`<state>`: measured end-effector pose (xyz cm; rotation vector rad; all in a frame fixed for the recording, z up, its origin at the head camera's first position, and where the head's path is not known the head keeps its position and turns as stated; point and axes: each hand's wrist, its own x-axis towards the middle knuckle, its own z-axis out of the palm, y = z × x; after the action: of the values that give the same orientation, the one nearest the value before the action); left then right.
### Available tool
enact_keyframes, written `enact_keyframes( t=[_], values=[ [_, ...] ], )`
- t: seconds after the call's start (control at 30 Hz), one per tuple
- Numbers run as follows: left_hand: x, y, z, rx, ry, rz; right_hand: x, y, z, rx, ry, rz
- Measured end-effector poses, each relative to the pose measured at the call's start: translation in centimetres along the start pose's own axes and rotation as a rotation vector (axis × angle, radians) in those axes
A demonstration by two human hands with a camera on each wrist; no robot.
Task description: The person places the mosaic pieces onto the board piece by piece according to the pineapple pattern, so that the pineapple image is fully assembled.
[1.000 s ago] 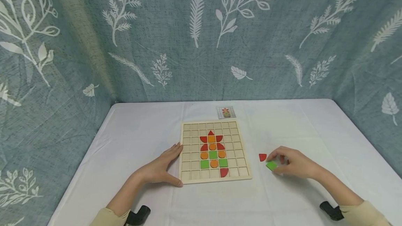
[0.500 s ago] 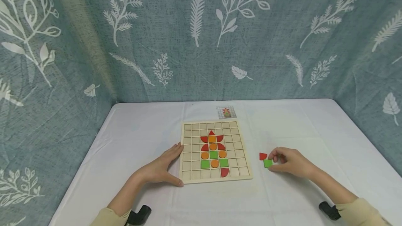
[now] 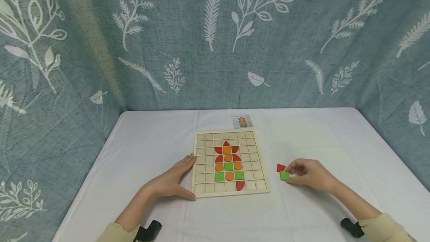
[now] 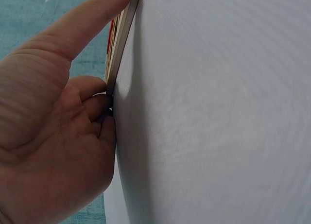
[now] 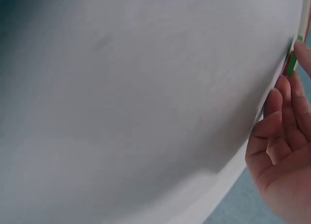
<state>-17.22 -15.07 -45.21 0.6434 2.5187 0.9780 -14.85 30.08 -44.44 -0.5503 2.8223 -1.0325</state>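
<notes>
A wooden grid board (image 3: 201,161) lies on the table, with red, orange and green tiles set in its middle cells. At its left edge rests my left hand (image 3: 168,183), fingers stretched and thumb at the near corner; the left wrist view has the same hand (image 4: 58,117) against the board's side. To the right of the board, my right hand (image 3: 312,174) pinches a green square tile (image 3: 284,176) between thumb and finger. Just behind that tile lies a red tile (image 3: 280,167). The right wrist view catches the green tile (image 5: 292,63) only edge-on.
A small pattern card (image 3: 242,121) lies behind the board on the white-covered table (image 3: 151,133). A patterned blue-green curtain (image 3: 228,77) hangs along the back and sides. Black devices (image 3: 149,230) sit at both wrists.
My right hand has shifted slightly left with the green tile, which has turned and now sits closer in front of the red one. My left hand stays at the board.
</notes>
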Motion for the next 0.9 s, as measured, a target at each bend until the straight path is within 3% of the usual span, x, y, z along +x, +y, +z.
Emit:
enact_keyframes(
  t=[0.4, 0.9],
  values=[
    [-0.1, 0.1, -0.1, -0.005, -0.004, 0.006, 1.2, -2.9, 1.7, 0.196, -0.034, 0.031],
    [-0.2, 0.3, -0.3, 0.004, 0.001, 0.004, 4.1, -7.0, 5.6, 0.231, -0.138, -0.02]
  ],
)
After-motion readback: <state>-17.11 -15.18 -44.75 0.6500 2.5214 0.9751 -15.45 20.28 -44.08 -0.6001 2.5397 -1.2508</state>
